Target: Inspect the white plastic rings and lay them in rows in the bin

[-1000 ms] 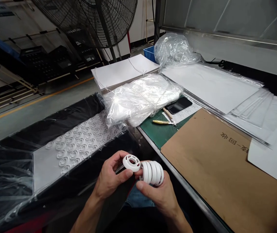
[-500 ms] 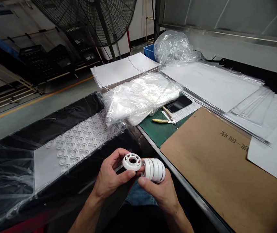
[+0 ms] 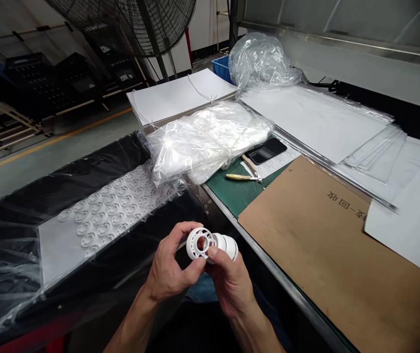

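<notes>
Between thumb and fingers, my left hand [image 3: 169,262] grips a white slotted plastic ring [image 3: 194,243] by its edge, its open face turned up toward me. My right hand [image 3: 234,279] is closed on several similar white rings [image 3: 227,245] stacked in a row, its thumb lying near the left-hand ring. The single ring touches or overlaps the left end of that stack; the thumb hides the exact contact. To the left, many rings of the same kind [image 3: 113,209] lie in rows on a white sheet [image 3: 57,245] inside a plastic-lined black container [image 3: 95,274].
A green-topped table [image 3: 228,196] at right bears brown cardboard [image 3: 328,245], yellow-handled nippers [image 3: 241,177] and a phone [image 3: 268,151]. Behind are clear plastic bags [image 3: 210,137], a bundle of white sheets [image 3: 180,95], a blue bin [image 3: 222,67] and a large fan [image 3: 151,24].
My right hand has moved left and turned, bringing the stack against the single ring. The left-hand ring has tilted more toward me. The camera view has shifted slightly.
</notes>
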`<action>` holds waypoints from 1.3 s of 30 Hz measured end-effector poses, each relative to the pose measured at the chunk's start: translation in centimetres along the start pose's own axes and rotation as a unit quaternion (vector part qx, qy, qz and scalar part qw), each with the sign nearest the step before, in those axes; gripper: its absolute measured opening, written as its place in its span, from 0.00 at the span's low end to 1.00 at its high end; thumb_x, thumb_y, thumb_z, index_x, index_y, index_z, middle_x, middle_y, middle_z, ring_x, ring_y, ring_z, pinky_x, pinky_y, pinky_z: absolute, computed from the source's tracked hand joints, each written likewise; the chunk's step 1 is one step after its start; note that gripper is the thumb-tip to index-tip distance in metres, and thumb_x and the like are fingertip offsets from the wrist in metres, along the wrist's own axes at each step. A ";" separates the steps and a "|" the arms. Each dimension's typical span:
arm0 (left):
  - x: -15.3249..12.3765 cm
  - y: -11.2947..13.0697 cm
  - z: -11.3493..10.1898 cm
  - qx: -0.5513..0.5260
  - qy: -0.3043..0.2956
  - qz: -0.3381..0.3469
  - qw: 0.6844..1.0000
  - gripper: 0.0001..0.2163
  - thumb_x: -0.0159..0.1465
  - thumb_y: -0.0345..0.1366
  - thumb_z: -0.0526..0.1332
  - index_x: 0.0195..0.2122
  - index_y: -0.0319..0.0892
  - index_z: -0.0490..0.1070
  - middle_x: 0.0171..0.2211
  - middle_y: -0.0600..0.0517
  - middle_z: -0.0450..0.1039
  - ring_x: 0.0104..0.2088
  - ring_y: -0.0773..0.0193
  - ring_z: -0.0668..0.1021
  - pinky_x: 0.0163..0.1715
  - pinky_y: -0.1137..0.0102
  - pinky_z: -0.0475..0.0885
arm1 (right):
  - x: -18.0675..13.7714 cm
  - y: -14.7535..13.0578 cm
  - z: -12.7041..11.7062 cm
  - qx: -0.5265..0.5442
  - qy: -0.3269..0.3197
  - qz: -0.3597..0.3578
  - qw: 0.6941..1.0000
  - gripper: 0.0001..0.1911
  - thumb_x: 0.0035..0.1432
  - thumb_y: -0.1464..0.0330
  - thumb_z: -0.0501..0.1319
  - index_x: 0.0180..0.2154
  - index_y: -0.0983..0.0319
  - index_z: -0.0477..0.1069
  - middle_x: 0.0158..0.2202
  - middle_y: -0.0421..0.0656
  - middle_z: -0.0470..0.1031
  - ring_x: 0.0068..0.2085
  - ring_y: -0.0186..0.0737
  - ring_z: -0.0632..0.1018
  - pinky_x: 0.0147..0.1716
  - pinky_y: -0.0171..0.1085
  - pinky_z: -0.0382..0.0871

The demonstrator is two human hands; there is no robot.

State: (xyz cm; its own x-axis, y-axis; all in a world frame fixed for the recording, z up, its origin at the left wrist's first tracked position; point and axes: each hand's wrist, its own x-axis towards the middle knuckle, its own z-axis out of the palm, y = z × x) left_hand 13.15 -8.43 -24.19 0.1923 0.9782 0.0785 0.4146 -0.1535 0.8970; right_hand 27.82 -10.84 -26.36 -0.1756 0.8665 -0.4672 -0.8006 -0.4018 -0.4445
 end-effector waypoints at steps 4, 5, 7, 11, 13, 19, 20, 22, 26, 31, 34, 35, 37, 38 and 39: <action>0.2 0.5 0.5 -0.033 0.012 -0.029 0.999 0.19 0.58 0.34 0.65 0.52 0.44 0.74 0.37 0.52 0.80 0.33 0.60 0.82 0.35 0.69 0.77 | 0.1 0.2 0.0 -0.001 -0.002 -0.014 1.000 0.14 0.49 0.62 0.78 0.36 0.62 0.83 0.32 0.41 0.80 0.31 0.36 0.73 0.30 0.33 0.71; 0.2 0.5 0.6 -0.050 0.008 -0.041 0.998 0.18 0.58 0.35 0.65 0.51 0.44 0.75 0.34 0.53 0.80 0.30 0.61 0.81 0.33 0.70 0.77 | 0.1 0.2 0.0 0.002 -0.006 -0.011 1.000 0.14 0.49 0.62 0.78 0.36 0.62 0.83 0.32 0.41 0.80 0.30 0.35 0.73 0.30 0.33 0.71; 0.2 0.4 0.7 -0.098 -0.008 -0.068 0.993 0.18 0.60 0.38 0.64 0.52 0.43 0.74 0.32 0.54 0.79 0.25 0.64 0.79 0.29 0.70 0.76 | 0.2 0.1 0.1 0.007 -0.009 0.001 1.000 0.15 0.47 0.62 0.79 0.35 0.63 0.82 0.31 0.41 0.80 0.28 0.34 0.73 0.30 0.32 0.71; 0.1 0.0 0.9 -0.190 -0.029 -0.104 0.976 0.18 0.66 0.46 0.64 0.53 0.44 0.74 0.31 0.54 0.78 0.21 0.65 0.79 0.24 0.70 0.77 | 0.2 -0.1 0.3 0.019 0.011 0.035 0.999 0.20 0.42 0.61 0.81 0.35 0.64 0.82 0.29 0.41 0.80 0.26 0.34 0.75 0.27 0.32 0.72; 0.1 0.0 1.0 -0.215 -0.019 -0.123 0.969 0.18 0.68 0.50 0.63 0.51 0.43 0.75 0.30 0.54 0.79 0.20 0.64 0.79 0.22 0.71 0.77 | 0.1 0.0 0.3 0.024 0.020 0.044 0.999 0.21 0.40 0.61 0.81 0.35 0.64 0.82 0.29 0.41 0.80 0.26 0.34 0.76 0.26 0.31 0.72; 0.5 -0.2 0.6 -0.233 0.002 -0.157 0.960 0.21 0.75 0.55 0.55 0.46 0.41 0.75 0.24 0.53 0.78 0.17 0.63 0.78 0.19 0.71 0.74 | 0.2 0.3 0.1 0.038 0.021 0.060 0.997 0.23 0.40 0.60 0.82 0.36 0.65 0.83 0.28 0.42 0.82 0.24 0.32 0.77 0.25 0.30 0.74; 0.4 -0.3 0.4 -0.230 -0.004 -0.146 0.962 0.22 0.74 0.56 0.55 0.47 0.41 0.76 0.26 0.52 0.80 0.18 0.64 0.78 0.20 0.71 0.75 | 0.3 0.3 0.1 0.040 0.021 0.061 0.997 0.23 0.40 0.59 0.82 0.36 0.65 0.83 0.28 0.41 0.82 0.24 0.32 0.77 0.25 0.30 0.74; 0.4 -0.6 -0.1 -0.206 -0.024 -0.108 0.972 0.23 0.69 0.57 0.62 0.50 0.41 0.76 0.32 0.50 0.82 0.24 0.62 0.81 0.26 0.70 0.78 | 0.3 0.2 0.1 0.043 0.015 0.060 0.997 0.22 0.41 0.59 0.82 0.36 0.65 0.84 0.28 0.41 0.82 0.24 0.32 0.77 0.25 0.30 0.74; 0.2 -0.9 -1.0 -0.093 -0.044 -0.050 0.993 0.28 0.54 0.45 0.79 0.54 0.44 0.75 0.41 0.49 0.82 0.40 0.56 0.84 0.42 0.69 0.79 | 0.2 -0.1 0.2 0.045 0.011 0.053 0.997 0.21 0.42 0.59 0.82 0.36 0.63 0.84 0.30 0.42 0.83 0.26 0.33 0.76 0.25 0.30 0.75; 0.2 -1.0 -1.3 -0.082 -0.051 -0.053 0.994 0.26 0.54 0.42 0.78 0.52 0.43 0.75 0.40 0.49 0.81 0.39 0.57 0.83 0.42 0.68 0.79 | 0.2 0.1 0.2 0.046 0.013 0.055 0.997 0.21 0.43 0.59 0.81 0.37 0.63 0.84 0.31 0.43 0.83 0.27 0.34 0.77 0.24 0.30 0.75; 0.3 -1.2 -1.4 -0.087 -0.051 -0.051 0.994 0.25 0.55 0.41 0.78 0.52 0.44 0.75 0.40 0.50 0.81 0.39 0.59 0.83 0.41 0.70 0.78 | 0.3 0.2 0.1 0.040 0.001 0.049 0.998 0.20 0.45 0.58 0.81 0.37 0.64 0.84 0.29 0.42 0.82 0.25 0.32 0.75 0.24 0.30 0.74; 0.3 -1.3 -1.4 -0.089 -0.050 -0.050 0.993 0.24 0.55 0.41 0.78 0.51 0.44 0.75 0.40 0.51 0.81 0.39 0.59 0.83 0.41 0.71 0.78 | 0.3 0.2 0.1 0.036 -0.004 0.045 0.998 0.20 0.46 0.58 0.80 0.36 0.64 0.84 0.29 0.41 0.81 0.25 0.32 0.75 0.25 0.30 0.74; 0.2 -1.4 -1.5 -0.096 -0.047 -0.050 0.993 0.23 0.55 0.40 0.78 0.50 0.44 0.76 0.40 0.51 0.81 0.39 0.60 0.83 0.41 0.71 0.77 | 0.2 0.2 0.1 0.031 -0.013 0.038 0.999 0.19 0.47 0.58 0.80 0.36 0.64 0.83 0.29 0.41 0.80 0.25 0.32 0.75 0.25 0.30 0.74; 0.2 -1.4 -1.5 -0.100 -0.044 -0.049 0.993 0.23 0.55 0.41 0.78 0.50 0.44 0.76 0.40 0.51 0.82 0.39 0.60 0.83 0.41 0.71 0.77 | 0.2 0.2 0.1 0.029 -0.018 0.037 0.999 0.19 0.48 0.58 0.80 0.37 0.64 0.83 0.29 0.41 0.80 0.25 0.32 0.75 0.26 0.30 0.74; 0.2 -1.5 -1.5 -0.106 -0.042 -0.050 0.992 0.23 0.55 0.41 0.78 0.50 0.43 0.76 0.39 0.51 0.82 0.38 0.60 0.83 0.41 0.72 0.77 | 0.2 0.2 0.1 0.026 -0.023 0.036 0.999 0.19 0.49 0.58 0.80 0.37 0.64 0.83 0.30 0.41 0.81 0.26 0.32 0.75 0.26 0.30 0.74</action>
State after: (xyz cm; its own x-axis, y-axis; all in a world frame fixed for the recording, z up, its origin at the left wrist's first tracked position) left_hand 11.26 -7.80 -24.84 0.2364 0.9706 -0.0446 0.2403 -0.0140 0.9706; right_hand 27.60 -10.75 -26.48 -0.2587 0.8488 -0.4610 -0.8138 -0.4487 -0.3693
